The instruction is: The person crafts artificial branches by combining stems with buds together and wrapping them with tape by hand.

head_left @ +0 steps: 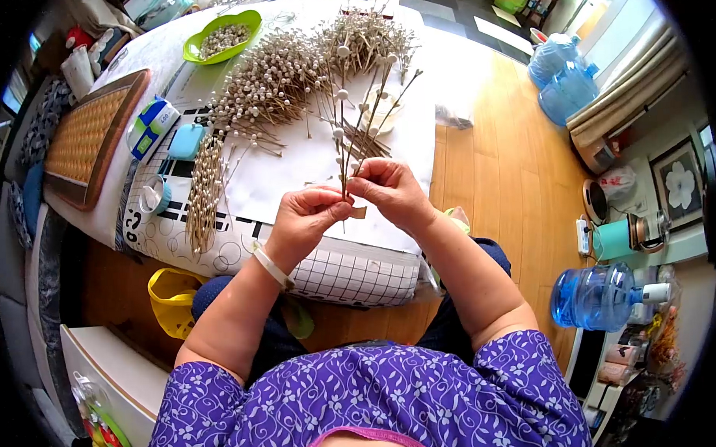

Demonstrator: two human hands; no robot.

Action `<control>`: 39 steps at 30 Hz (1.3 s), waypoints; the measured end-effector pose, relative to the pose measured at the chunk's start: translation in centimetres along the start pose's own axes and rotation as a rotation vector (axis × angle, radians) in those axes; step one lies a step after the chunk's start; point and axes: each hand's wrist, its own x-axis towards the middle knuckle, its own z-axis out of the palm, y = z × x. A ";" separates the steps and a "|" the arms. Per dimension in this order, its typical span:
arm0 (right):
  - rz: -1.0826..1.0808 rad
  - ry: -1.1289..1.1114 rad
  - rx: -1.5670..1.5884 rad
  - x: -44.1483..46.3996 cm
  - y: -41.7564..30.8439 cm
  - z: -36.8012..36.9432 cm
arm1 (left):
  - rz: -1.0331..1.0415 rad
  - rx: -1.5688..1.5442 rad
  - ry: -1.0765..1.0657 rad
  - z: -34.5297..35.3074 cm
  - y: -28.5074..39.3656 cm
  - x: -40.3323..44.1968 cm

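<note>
Just over the table's front edge, my left hand (304,219) pinches the lower ends of a few thin brown stems (342,141) with round white beads along them. The stems stand upright, their tips pointing away from me. My right hand (394,195) is closed at the same spot, its thumb and forefinger against the stem ends. A small strip of brown tape (358,213) shows between the hands. Beyond them lie loose beaded stems in a large pile (270,77) and a second pile (375,38). A narrow bunch of beaded stems (205,193) lies to the left.
A green tray (195,59) holding white beads sits at the back of the table. To the left are a light blue case (186,141), a tissue pack (153,127) and a small blue cup (163,197). Water jugs (593,298) stand right; a yellow basket (165,305) is below left.
</note>
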 end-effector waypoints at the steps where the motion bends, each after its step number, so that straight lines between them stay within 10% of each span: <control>1: -0.023 0.016 -0.014 0.1 0.2 0.1 | 0.014 0.031 0.010 -0.1 -0.2 0.0; 28: 0.140 -0.023 0.065 0.8 0.5 -1.0 | 0.018 0.113 0.156 -1.0 0.6 -0.6; 32: 0.028 0.360 -1.073 2.1 2.1 -6.1 | 0.046 0.077 0.192 -1.5 1.4 -0.7; 39: -0.032 0.470 -1.599 4.3 5.0 -6.4 | 0.101 0.069 0.164 -2.0 1.7 -1.0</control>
